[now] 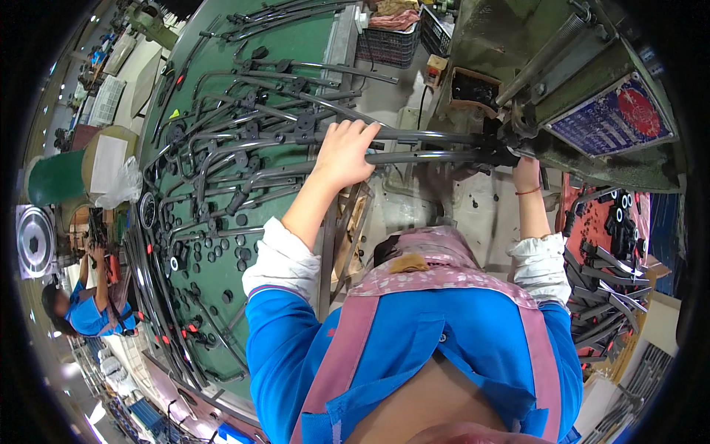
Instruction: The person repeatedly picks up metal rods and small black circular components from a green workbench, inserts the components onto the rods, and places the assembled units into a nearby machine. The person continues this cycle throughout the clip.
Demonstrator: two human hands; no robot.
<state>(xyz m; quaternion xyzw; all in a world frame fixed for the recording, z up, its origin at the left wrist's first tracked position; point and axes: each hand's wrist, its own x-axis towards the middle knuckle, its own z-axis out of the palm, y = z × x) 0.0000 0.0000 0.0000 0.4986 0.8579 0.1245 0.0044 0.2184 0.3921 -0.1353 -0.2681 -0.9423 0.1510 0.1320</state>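
Observation:
My left hand (346,154) is wrapped over a black metal tube frame (433,157) with two long, nearly parallel tubes. The frame reaches from above the green table to a green machine on the right. Its right end sits at the machine's dark tool head (520,126). There, my right hand (526,175) is closed at the frame's end, with a red band on the wrist. Its fingertips are partly hidden behind the dark end piece, and the exact grip is hard to see.
Several bent black tubes, round caps and small fittings lie on the green table (222,277). A box of small dark parts (474,90) and a black crate (390,46) stand beyond. Handles and parts fill a red-lined tray (592,222) at right. Another person (100,296) works far left.

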